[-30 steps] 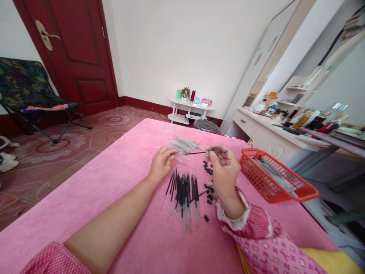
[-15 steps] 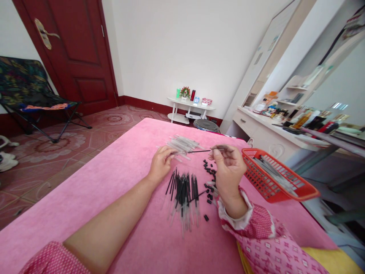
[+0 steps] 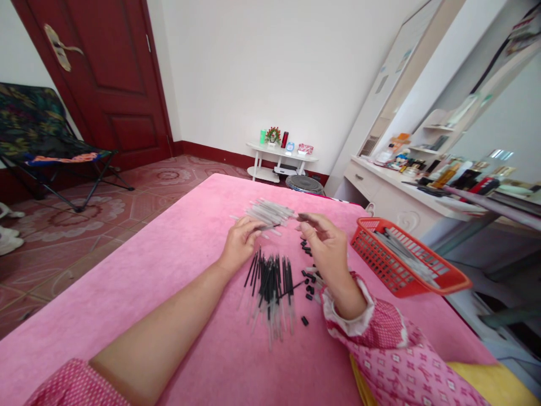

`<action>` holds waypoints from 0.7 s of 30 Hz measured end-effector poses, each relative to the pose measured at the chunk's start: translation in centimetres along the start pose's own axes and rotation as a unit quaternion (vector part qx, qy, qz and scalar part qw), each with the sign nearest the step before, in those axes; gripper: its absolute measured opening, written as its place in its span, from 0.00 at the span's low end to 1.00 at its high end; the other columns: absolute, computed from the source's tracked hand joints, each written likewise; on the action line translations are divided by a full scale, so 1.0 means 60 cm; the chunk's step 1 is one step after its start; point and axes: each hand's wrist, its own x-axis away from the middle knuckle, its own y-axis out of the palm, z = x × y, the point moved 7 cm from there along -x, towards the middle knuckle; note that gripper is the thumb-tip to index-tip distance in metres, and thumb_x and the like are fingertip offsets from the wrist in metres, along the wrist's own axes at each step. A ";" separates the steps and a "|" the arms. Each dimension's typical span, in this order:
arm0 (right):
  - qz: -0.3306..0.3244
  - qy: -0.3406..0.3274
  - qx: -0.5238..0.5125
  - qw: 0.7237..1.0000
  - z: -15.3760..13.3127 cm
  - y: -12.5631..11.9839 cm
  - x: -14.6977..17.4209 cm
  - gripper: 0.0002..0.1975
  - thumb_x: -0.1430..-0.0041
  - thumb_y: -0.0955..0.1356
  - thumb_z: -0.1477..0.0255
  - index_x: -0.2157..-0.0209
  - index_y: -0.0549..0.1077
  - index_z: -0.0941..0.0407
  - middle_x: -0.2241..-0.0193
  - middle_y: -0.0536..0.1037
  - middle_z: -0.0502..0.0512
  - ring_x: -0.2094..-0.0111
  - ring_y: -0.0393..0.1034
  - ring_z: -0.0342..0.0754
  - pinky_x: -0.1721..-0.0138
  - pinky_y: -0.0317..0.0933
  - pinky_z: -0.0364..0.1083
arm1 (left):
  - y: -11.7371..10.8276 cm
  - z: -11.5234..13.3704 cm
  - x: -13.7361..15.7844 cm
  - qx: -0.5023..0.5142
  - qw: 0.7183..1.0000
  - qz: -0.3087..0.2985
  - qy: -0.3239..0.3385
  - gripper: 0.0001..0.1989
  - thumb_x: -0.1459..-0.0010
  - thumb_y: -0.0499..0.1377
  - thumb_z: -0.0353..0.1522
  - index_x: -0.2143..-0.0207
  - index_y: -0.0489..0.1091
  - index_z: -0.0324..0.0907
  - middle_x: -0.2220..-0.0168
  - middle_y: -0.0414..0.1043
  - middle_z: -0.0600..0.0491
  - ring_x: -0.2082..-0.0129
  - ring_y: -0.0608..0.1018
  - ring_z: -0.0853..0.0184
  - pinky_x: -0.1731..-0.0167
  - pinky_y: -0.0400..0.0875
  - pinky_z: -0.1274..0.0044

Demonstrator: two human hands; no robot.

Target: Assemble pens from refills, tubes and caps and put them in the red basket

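L hand (image 3: 240,242) is pinching a thin dark pen refill (image 3: 270,227) btw. thumb and fingers, just on the near side of the clear tubes (image 3: 270,212); only a short bit of it shows past the fingertips. R hand (image 3: 329,245) is at the right end of those tubes, thumb and index slightly apart; can't tell if anything small is btw. them.

Nearer the body, a loose bunch of black refills (image 3: 270,279) lies on the pink cloth (image 3: 190,248), dark ends away, clear ends toward the wearer. Small black caps (image 3: 311,277) are scattered to its right, by the R wrist. Red basket (image 3: 380,265), w/ more long grey pcs. inside, sits further right.

Handling, my guess: refill is v. light, stiff-ish but bendy if pushed sideways, smooth plastic so prob. slippery, and it'd roll. Best hold: fingertip pinch mid-barrel, light pressure, off the fine tip. Caps look tiny, need fingertips only.
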 end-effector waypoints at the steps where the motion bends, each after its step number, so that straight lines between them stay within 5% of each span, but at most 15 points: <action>1: -0.008 0.002 0.021 1.000 0.007 -0.005 -0.005 0.11 0.44 0.65 0.67 0.61 0.73 0.56 0.63 0.76 0.56 0.64 0.71 0.46 0.67 0.65 0.45 | -0.004 -0.003 0.000 0.007 1.000 0.016 -0.005 0.10 0.45 0.53 0.25 0.64 0.72 0.41 0.64 0.72 0.50 0.60 0.72 0.65 0.57 0.67 0.72; 5: -0.088 0.030 0.181 0.979 0.058 -0.017 -0.017 0.08 0.47 0.66 0.71 0.67 0.76 0.57 0.67 0.77 0.55 0.66 0.71 0.46 0.64 0.63 0.45 | -0.018 -0.018 0.000 0.028 0.996 0.076 -0.020 0.10 0.46 0.54 0.25 0.63 0.72 0.40 0.64 0.71 0.51 0.62 0.73 0.66 0.63 0.68 0.75; 9: -0.201 0.090 0.376 0.900 0.126 -0.017 -0.001 0.08 0.50 0.67 0.74 0.68 0.78 0.55 0.67 0.78 0.55 0.65 0.71 0.48 0.64 0.60 0.44 | -0.020 -0.018 0.001 0.039 0.995 0.089 -0.009 0.10 0.46 0.55 0.25 0.62 0.72 0.40 0.65 0.71 0.51 0.63 0.73 0.67 0.64 0.68 0.75; 13: -0.237 0.124 0.483 0.834 0.156 -0.019 0.017 0.09 0.48 0.67 0.70 0.65 0.77 0.54 0.64 0.77 0.57 0.60 0.70 0.52 0.65 0.58 0.45 | -0.018 -0.013 0.001 0.045 0.995 0.085 0.000 0.10 0.46 0.55 0.25 0.62 0.72 0.40 0.65 0.72 0.50 0.63 0.73 0.66 0.63 0.68 0.75; 21: -0.228 0.125 0.527 0.809 0.146 -0.016 0.020 0.09 0.52 0.70 0.68 0.66 0.75 0.54 0.66 0.77 0.56 0.62 0.71 0.51 0.68 0.56 0.44 | -0.015 -0.010 0.000 0.043 0.996 0.077 0.002 0.09 0.47 0.55 0.24 0.64 0.73 0.40 0.65 0.72 0.50 0.63 0.73 0.67 0.63 0.68 0.74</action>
